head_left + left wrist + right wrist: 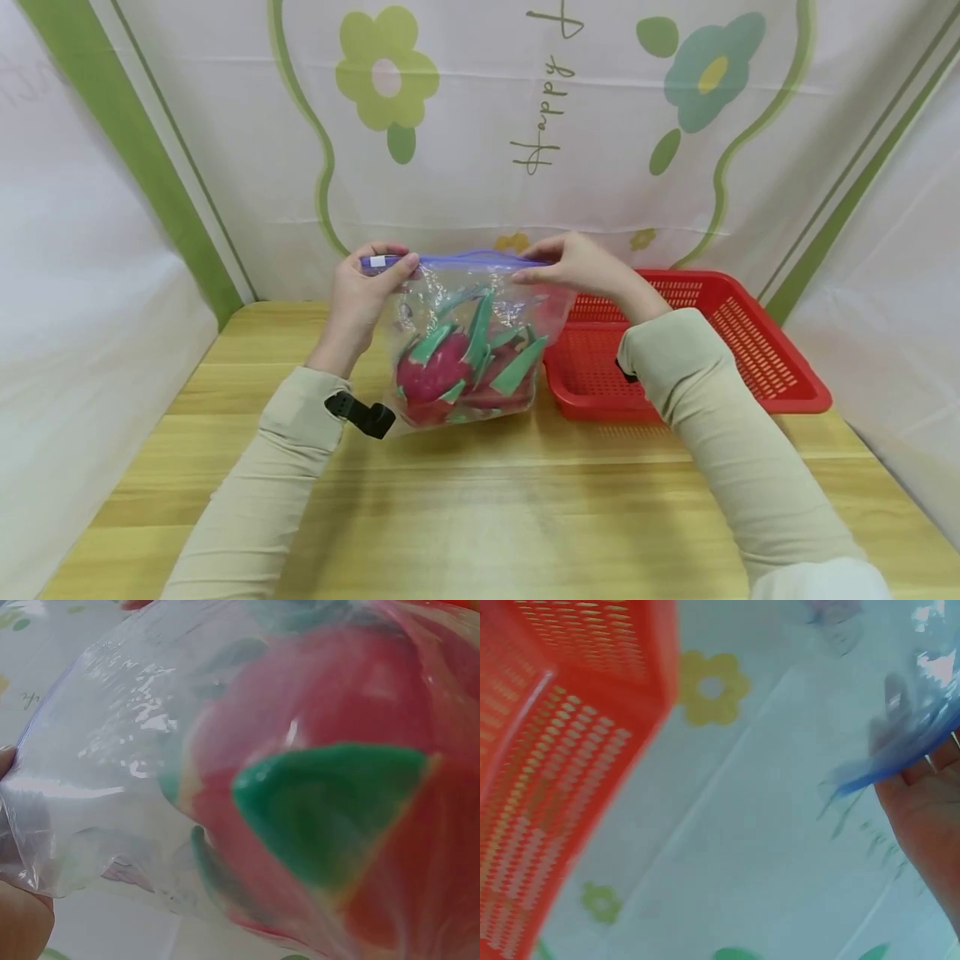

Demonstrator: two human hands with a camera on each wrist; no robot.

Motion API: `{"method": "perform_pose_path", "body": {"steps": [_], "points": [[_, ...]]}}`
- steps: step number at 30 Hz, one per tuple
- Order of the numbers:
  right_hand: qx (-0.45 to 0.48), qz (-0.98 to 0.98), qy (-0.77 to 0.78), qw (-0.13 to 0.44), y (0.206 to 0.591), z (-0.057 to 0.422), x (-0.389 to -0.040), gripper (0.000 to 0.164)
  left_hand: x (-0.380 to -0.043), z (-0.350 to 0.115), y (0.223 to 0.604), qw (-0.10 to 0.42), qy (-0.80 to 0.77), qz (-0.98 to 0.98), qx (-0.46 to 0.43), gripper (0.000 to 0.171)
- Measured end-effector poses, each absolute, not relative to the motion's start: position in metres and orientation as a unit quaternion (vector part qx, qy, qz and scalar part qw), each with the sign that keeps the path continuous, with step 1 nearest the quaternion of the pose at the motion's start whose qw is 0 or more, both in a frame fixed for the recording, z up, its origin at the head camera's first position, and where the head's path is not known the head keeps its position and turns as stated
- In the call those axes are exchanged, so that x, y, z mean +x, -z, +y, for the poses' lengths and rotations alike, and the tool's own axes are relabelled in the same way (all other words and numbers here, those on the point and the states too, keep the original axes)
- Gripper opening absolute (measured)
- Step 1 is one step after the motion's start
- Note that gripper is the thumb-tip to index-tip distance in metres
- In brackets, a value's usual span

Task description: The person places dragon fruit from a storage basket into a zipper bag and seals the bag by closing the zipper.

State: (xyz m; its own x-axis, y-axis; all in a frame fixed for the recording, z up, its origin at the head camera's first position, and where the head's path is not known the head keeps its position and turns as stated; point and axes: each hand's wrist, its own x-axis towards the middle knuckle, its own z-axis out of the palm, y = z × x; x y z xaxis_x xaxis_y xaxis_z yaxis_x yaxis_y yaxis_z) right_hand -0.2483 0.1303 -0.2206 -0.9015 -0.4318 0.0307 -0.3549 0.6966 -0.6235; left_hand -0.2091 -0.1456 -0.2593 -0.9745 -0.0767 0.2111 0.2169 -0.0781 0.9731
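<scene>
A clear zip bag with a purple-blue zip strip hangs upright above the table, its lower edge near the wood. Red dragon fruit with green scales lies inside; the left wrist view shows one dragon fruit close up through the plastic. My left hand pinches the bag's top left corner beside the white slider. Along the strip's right part, my right hand grips the top edge between thumb and fingers. In the right wrist view that hand holds the blue strip.
A red plastic basket with slotted walls stands at the right, behind my right forearm. The wooden table spreads beneath. A white curtain with printed flowers hangs at the back and sides.
</scene>
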Motion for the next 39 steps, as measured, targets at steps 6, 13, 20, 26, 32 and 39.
{"method": "perform_pose_path", "body": {"steps": [6,13,20,26,32,39], "points": [[-0.281,0.907,0.308,0.053,0.207,0.097,-0.242,0.045,-0.206,-0.142,0.257,0.098,0.727,-0.677,-0.063,0.010],[-0.305,0.888,0.342,0.033,0.208,0.074,-0.240,0.026,-0.204,-0.139,0.256,0.097,0.711,-0.694,-0.058,0.010],[-0.290,0.890,0.350,0.020,0.211,0.070,-0.240,0.021,-0.202,-0.143,0.262,0.110,0.727,-0.671,-0.093,0.008],[-0.269,0.893,0.359,0.024,0.215,0.070,-0.242,0.020,-0.200,-0.149,0.268,0.139,0.755,-0.633,-0.099,0.010],[-0.262,0.895,0.359,0.032,0.215,0.068,-0.245,0.022,-0.198,-0.155,0.268,0.149,0.722,-0.668,-0.095,0.029],[-0.289,0.896,0.335,0.042,0.213,0.062,-0.246,0.028,-0.200,-0.157,0.269,0.163,0.714,-0.675,-0.093,0.019]]}}
